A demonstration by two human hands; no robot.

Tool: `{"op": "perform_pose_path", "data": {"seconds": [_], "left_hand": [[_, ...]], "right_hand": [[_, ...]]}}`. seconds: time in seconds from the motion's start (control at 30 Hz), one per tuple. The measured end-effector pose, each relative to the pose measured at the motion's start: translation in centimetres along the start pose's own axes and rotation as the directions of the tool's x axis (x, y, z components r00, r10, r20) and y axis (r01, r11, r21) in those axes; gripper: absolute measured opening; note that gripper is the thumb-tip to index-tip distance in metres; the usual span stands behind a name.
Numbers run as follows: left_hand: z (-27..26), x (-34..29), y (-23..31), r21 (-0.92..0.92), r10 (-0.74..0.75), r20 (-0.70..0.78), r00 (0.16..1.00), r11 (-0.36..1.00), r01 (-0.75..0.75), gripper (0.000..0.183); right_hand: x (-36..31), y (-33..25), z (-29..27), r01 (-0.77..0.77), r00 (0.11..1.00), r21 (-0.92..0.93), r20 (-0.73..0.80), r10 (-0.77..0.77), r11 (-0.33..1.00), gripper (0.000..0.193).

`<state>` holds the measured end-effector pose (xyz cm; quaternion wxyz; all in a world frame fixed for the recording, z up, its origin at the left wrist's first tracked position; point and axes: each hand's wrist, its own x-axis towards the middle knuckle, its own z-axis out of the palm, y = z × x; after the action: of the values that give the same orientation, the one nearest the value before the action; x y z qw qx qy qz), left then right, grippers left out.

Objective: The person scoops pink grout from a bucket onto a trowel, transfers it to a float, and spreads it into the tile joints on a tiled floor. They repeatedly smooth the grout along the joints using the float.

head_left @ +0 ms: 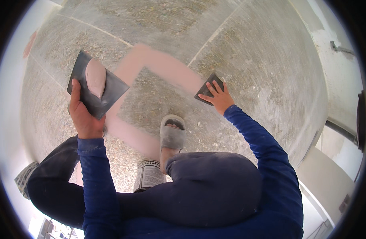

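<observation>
My left hand grips a dark square plate from below, with the thumb over its edge. On the plate sits a smooth mound of pink paste. My right hand holds a smaller dark square spreader against the floor, its fingers spread over the top. A pink painted-looking band runs along the floor in angled stretches, and the spreader lies at its right end.
My foot in a grey slipper stands beside the band. Behind it is a tin with a printed label. The floor is speckled grey with pale lines, and a white wall rises at the left.
</observation>
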<state>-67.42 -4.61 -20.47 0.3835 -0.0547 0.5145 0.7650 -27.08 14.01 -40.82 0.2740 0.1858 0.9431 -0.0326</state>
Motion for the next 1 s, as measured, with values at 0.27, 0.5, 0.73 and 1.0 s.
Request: {"op": "perform_pose_path", "data": {"seconds": [0.27,0.5,0.73,1.0], "left_hand": [[-2.3,1.6,0.4,-0.003,-0.047,-0.065,0.997,0.999,0.047,0.045],[-4.2,2.9,1.4,-0.032,-0.014,-0.117,0.993,0.999,0.011,0.043],[-5.0,3.0,3.0,-0.103,0.021,-0.053,0.998,0.994,-0.027,0.043],[-4.9,3.7,0.6,-0.082,-0.050,-0.097,0.994,0.996,0.042,0.043]], "right_hand": [[-3.9,-1.1,-1.0,-0.081,0.985,0.061,-0.150,0.090,0.995,0.074],[11.8,-5.4,-8.7,0.072,0.904,0.033,-0.425,-0.051,0.997,0.065],[17.3,-5.6,-10.8,0.003,0.991,-0.057,-0.135,-0.011,0.998,0.066],[10.2,-1.7,-6.2,0.006,0.995,-0.033,-0.099,-0.009,0.999,0.060]]}}
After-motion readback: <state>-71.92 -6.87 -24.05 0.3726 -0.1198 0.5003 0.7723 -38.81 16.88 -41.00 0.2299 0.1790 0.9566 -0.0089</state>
